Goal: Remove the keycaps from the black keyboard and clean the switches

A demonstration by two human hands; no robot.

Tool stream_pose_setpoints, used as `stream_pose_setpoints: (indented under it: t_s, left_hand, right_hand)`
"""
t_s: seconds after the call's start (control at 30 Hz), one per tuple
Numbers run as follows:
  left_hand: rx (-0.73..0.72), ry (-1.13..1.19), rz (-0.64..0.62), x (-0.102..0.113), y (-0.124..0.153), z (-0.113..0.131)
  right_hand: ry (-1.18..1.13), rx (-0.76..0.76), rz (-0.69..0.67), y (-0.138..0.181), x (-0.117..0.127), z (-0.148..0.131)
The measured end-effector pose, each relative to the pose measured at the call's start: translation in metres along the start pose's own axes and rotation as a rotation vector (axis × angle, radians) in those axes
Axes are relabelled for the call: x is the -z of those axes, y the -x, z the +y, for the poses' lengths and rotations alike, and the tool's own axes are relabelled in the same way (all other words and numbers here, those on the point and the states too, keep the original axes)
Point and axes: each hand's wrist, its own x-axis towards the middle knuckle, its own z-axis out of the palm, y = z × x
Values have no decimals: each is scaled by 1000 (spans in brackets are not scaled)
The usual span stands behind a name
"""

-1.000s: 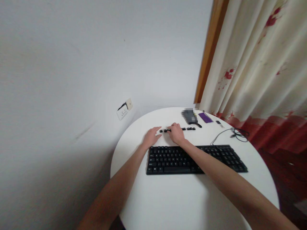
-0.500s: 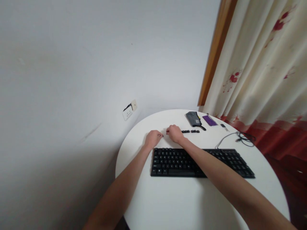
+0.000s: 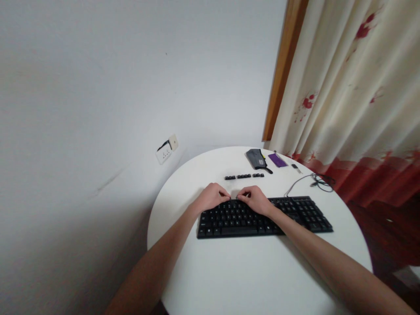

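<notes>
Round white table (image 3: 229,271), black keyboard (image 3: 246,223), small keycaps (image 3: 244,176), grey pouch (image 3: 255,158)

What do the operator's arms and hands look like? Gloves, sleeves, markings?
Left hand and right hand are ungloved; both forearms are bare to the frame edge. No sleeves, watch, bracelet, cables or markings visible. Rings: too small to tell.
</notes>
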Motion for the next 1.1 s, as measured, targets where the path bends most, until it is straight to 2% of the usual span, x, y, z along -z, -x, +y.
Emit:
stream_pose_setpoints:
  t_s: [0.2,0.43,0.77,0.93,1.1]
  left_hand:
    - [-10,25,-67,2,0,-4]
    - [-30,-5,-57,-2,-1,-10]
    - [-44,-379,-10,-1,4,7]
    - [-106,-311,-88,6,9,10]
    - [-145,-235,-136,8,8,7]
  right_hand:
    - [20,25,-2,0,-5,1]
    - [150,102,14,6,-4,-5]
    - [289,197,-23,5,-5,-2]
    - [378,241,-64,8,1,-10]
    - [417,216,-58,13,2,-14]
